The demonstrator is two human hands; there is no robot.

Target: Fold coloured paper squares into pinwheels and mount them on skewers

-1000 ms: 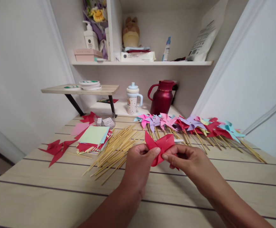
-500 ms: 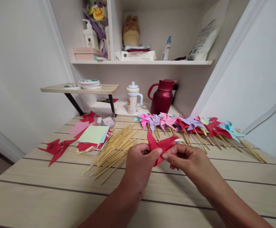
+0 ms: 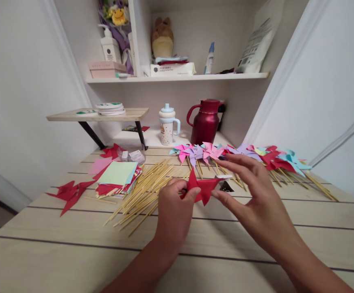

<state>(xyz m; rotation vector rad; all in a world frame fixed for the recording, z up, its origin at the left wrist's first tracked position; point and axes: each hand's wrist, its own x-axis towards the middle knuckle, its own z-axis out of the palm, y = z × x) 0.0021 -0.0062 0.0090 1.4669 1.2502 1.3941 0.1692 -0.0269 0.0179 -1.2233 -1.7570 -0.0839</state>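
Note:
My left hand (image 3: 174, 211) pinches a folded red paper pinwheel (image 3: 201, 188) over the wooden table (image 3: 73, 252). My right hand (image 3: 253, 195) hovers just right of it with fingers spread, thumb tip near the paper's right edge and holding nothing. A small white piece and a dark scrap (image 3: 225, 186) lie on the table under its fingers. A loose pile of bamboo sticks (image 3: 143, 188) lies left of my left hand.
A row of finished paper pinwheels on sticks (image 3: 240, 156) runs along the back right. A stack of coloured paper squares (image 3: 117, 177) and red cut pieces (image 3: 70, 191) sit at left. A red jug (image 3: 205, 122), a sippy cup (image 3: 167, 126) and a small riser shelf (image 3: 97, 115) stand behind.
My right hand let go of the red pinwheel and lifted away to the right with fingers spread. My left hand still holds it, now lower. The camera tilted slightly.

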